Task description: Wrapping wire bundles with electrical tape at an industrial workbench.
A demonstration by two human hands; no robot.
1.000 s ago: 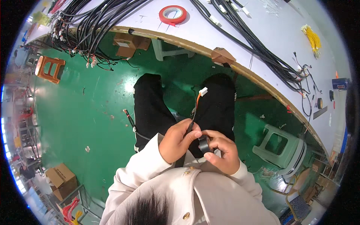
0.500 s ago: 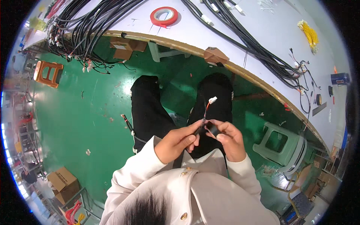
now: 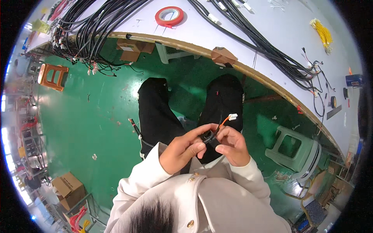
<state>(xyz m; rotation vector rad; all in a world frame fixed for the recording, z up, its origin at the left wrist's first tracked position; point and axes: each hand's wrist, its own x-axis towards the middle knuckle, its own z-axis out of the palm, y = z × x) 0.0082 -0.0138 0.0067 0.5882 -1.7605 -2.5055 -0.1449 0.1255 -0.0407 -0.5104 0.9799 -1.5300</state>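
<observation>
Above my lap, my left hand (image 3: 182, 152) is closed on a black cable (image 3: 207, 139), thumb and fingers pinching it. From the held part, an orange wire (image 3: 223, 122) runs up to a small white connector (image 3: 232, 117). My right hand (image 3: 234, 148) grips a small black roll of tape (image 3: 214, 143) against the cable, between thumb and fingers. The fingertips of both hands nearly meet, and they hide part of the tape and cable. Another stretch of the cable, with a stripped-looking end (image 3: 131, 121), lies beside my left leg.
Ahead curves a white table (image 3: 272, 35) with bundles of black cables (image 3: 264, 48), a red tape roll (image 3: 169, 16) and yellow wires (image 3: 321, 35). A pale green stool (image 3: 289, 149) stands at right, an orange stool (image 3: 53, 77) at left. A cardboard box (image 3: 68, 189) sits lower left.
My right hand has turned and brought the tape roll closer against the cable. The white connector has shifted right and slightly down, with the orange wire now leaning right.
</observation>
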